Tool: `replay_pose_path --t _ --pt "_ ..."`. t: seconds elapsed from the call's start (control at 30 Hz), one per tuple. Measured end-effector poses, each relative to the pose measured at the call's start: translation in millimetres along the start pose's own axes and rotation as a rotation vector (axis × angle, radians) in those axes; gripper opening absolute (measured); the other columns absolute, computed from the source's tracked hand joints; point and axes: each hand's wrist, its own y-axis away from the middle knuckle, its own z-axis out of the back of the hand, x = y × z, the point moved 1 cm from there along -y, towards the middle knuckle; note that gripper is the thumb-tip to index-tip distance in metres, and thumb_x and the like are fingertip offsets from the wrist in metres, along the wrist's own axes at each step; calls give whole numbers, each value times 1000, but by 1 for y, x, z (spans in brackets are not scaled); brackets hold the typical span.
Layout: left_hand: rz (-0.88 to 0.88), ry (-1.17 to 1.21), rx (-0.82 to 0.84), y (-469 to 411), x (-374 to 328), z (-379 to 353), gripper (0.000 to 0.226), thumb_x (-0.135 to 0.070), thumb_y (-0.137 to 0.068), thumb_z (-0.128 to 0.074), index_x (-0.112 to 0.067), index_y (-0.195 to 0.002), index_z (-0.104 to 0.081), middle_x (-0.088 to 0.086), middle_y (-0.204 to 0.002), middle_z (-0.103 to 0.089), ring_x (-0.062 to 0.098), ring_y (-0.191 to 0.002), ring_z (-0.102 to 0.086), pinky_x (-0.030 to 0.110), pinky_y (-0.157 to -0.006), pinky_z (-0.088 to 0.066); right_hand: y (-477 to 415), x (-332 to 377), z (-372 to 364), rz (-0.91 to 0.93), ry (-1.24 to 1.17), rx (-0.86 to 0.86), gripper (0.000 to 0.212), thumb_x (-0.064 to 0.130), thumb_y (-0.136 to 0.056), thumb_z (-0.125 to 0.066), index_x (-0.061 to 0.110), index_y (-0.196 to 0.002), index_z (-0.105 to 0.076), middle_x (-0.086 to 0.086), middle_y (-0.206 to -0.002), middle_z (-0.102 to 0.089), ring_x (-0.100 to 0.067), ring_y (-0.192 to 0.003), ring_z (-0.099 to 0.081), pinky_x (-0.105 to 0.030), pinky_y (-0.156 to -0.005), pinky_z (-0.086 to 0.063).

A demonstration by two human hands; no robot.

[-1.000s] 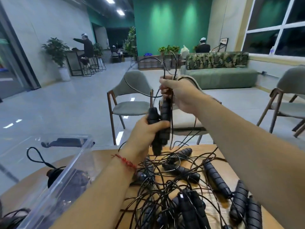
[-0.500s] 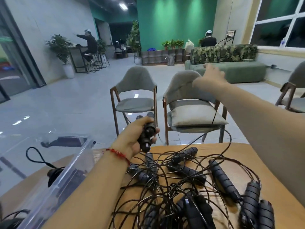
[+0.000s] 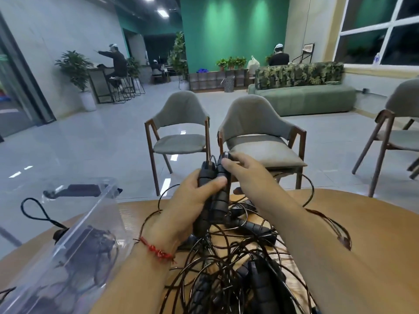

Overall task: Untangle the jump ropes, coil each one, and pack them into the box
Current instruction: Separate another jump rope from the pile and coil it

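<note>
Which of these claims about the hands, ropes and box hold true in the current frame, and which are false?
1. The left hand grips two black handles together. True.
2. The right hand hangs well clear of them. False: the right hand has fingers on the top of one handle.
3. The clear box already holds some black rope. True.
4. No ropes lie on the table. False: a tangle of ropes covers part of the table.
5. A red string circles the right wrist. False: the red string is on the left wrist.

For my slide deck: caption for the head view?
Left hand grips two black jump-rope handles; right hand touches one's cap, above tangled ropes on wooden table.
</note>
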Motion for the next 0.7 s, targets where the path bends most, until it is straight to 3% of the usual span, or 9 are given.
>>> replay_pose_path --t 0.07,0.2,0.33,0.43,0.5,0.57,0.63,0.7 --pt "83 99 -31 -2 1 1 30 -35 -104 -57 -23 -130 -66 17 -117 -73 32 -97 -72 37 -68 -61 0 -10 -2 13 -34 -15 28 46 -109 -55 33 -132 -66 6 -122 -72 -15 -114 -65 -31 -79 -48" --pt "134 137 -67 -10 -5 11 35 -27 -102 -47 -23 -128 -70 23 -115 -74 31 -87 -71 39 -65 -60 -3 -14 -3 -14 -149 -14 24 39 -109 -56 30 -126 -71 2 -112 -74 -15 -96 -66 -32 -76 -53" --pt "55 20 -6 -15 -11 15 34 -15 -107 -46 -22 -130 -69 16 -117 -76 32 -100 -75 43 -77 -65 -6 -11 -3 0 -206 -22 23 36 -109 -56 29 -125 -71 3 -107 -74 -13 -88 -66 -29 -70 -56" --pt "13 -48 -24 -1 -16 22 34 -17 -108 -51 -28 -136 -67 8 -123 -76 31 -114 -74 54 -95 -62 2 0 -6 -16 -236 -14 23 33 -110 -56 26 -126 -71 -2 -111 -74 -15 -90 -66 -29 -70 -58" --pt "0 -30 -26 13 -17 28 35 -18 -109 -54 -30 -140 -64 6 -126 -75 30 -117 -73 56 -97 -61 9 8 -12 -25 -242 6 24 32 -110 -56 25 -127 -70 -2 -112 -74 -16 -91 -67 -29 -68 -59" --pt "-8 -1 -24 31 -16 33 37 -20 -108 -56 -30 -143 -62 8 -129 -74 32 -119 -72 55 -92 -63 21 19 -20 -23 -229 30 25 34 -109 -57 25 -128 -70 -1 -113 -75 -18 -97 -69 -37 -72 -63" --pt "-10 24 -11 53 -13 40 39 -23 -107 -59 -32 -145 -61 10 -132 -72 35 -118 -71 50 -79 -63 37 28 -28 -14 -208 32 26 38 -106 -58 29 -127 -70 2 -116 -74 -22 -110 -67 -52 -92 -61" --pt "-18 32 -24 74 -10 45 39 -22 -108 -60 -32 -145 -61 10 -133 -70 37 -115 -72 46 -72 -62 55 36 -33 -21 -192 32 24 39 -107 -58 32 -126 -69 4 -117 -73 -21 -115 -64 -51 -97 -56"
